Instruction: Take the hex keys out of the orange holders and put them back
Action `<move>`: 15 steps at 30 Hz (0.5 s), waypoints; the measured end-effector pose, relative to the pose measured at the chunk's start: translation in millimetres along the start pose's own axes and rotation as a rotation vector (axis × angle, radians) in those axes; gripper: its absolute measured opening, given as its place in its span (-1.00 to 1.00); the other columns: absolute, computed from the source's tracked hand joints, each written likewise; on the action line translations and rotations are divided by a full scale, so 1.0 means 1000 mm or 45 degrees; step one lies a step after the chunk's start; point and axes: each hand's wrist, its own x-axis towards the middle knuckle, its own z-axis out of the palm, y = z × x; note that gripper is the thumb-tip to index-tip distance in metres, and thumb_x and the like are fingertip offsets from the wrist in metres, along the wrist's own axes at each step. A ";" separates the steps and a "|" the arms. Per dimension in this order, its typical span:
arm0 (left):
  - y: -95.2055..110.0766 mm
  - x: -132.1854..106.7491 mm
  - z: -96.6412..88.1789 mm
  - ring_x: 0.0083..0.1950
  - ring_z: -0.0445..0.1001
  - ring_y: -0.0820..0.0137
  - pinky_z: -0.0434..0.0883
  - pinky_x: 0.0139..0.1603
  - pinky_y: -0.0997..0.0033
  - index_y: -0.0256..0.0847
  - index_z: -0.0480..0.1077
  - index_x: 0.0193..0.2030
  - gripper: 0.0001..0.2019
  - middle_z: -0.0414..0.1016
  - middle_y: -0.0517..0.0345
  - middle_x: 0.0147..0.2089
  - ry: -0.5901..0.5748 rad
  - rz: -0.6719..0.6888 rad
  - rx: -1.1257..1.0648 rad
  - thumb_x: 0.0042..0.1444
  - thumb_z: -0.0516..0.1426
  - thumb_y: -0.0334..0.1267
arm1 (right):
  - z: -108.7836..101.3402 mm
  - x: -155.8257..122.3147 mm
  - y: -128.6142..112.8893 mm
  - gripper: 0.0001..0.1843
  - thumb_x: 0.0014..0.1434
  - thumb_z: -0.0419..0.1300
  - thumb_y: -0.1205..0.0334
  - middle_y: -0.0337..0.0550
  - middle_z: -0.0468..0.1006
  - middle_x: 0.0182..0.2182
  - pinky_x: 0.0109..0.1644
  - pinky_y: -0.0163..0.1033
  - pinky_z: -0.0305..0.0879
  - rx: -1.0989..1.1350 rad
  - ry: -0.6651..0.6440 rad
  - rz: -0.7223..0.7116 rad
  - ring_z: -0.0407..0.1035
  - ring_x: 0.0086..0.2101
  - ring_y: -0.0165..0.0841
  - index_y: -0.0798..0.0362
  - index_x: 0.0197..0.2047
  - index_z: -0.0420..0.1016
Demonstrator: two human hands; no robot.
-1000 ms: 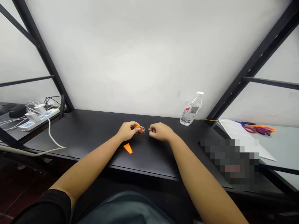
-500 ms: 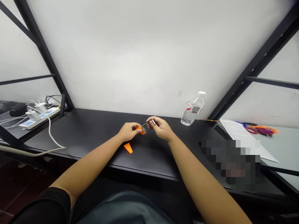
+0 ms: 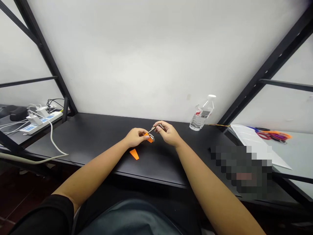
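My left hand (image 3: 135,137) pinches an orange hex key holder (image 3: 150,139) above the black table. Several short metal hex keys (image 3: 152,137) stick out of the holder's right side. My right hand (image 3: 168,133) grips a larger bent hex key (image 3: 160,126) between thumb and fingers. Its long shaft points down and left to the holder; whether the tip sits in a hole is too small to tell. A flat orange tapered piece (image 3: 134,154) lies on the table just below my left hand.
A water bottle (image 3: 202,113) stands at the back right by the wall. A power strip (image 3: 42,122) with chargers and white cables is at the left. Scissors (image 3: 274,134) and a white sheet (image 3: 259,145) lie on the right, near a blurred-out patch. Black frame posts flank the table.
The larger hex key in my right hand has turned slightly, and the holder in my left hand has tilted to show more of its orange face. Both hands stay in nearly the same place.
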 end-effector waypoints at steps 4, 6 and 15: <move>0.001 -0.001 0.002 -0.17 0.63 0.29 0.50 -0.08 0.34 -0.30 0.59 -0.08 -0.67 0.68 -0.08 -0.16 -0.022 0.011 -0.116 0.14 0.28 -0.09 | 0.002 -0.001 0.000 -0.73 0.31 0.15 0.03 -0.08 0.63 -0.18 -0.02 -0.05 0.44 -0.128 -0.081 -0.014 0.51 -0.19 -0.21 0.00 -0.07 0.53; 0.001 -0.001 0.002 -0.18 0.62 0.29 0.50 -0.09 0.34 -0.31 0.59 -0.10 -0.68 0.67 -0.08 -0.17 0.008 0.005 -0.135 0.13 0.28 -0.10 | 0.006 -0.002 -0.002 -0.68 0.34 0.11 0.00 -0.06 0.64 -0.10 0.07 0.02 0.42 -0.259 -0.188 -0.027 0.52 -0.10 -0.16 -0.03 0.00 0.56; -0.002 0.003 0.000 -0.16 0.62 0.27 0.49 -0.06 0.33 -0.27 0.57 -0.15 -0.67 0.66 -0.04 -0.20 0.149 -0.033 -0.169 0.07 0.33 -0.06 | 0.019 -0.004 -0.008 -0.48 0.42 -0.05 -0.14 0.02 0.52 0.18 0.21 0.03 0.30 -0.555 -0.333 0.026 0.41 0.12 -0.12 -0.04 0.22 0.44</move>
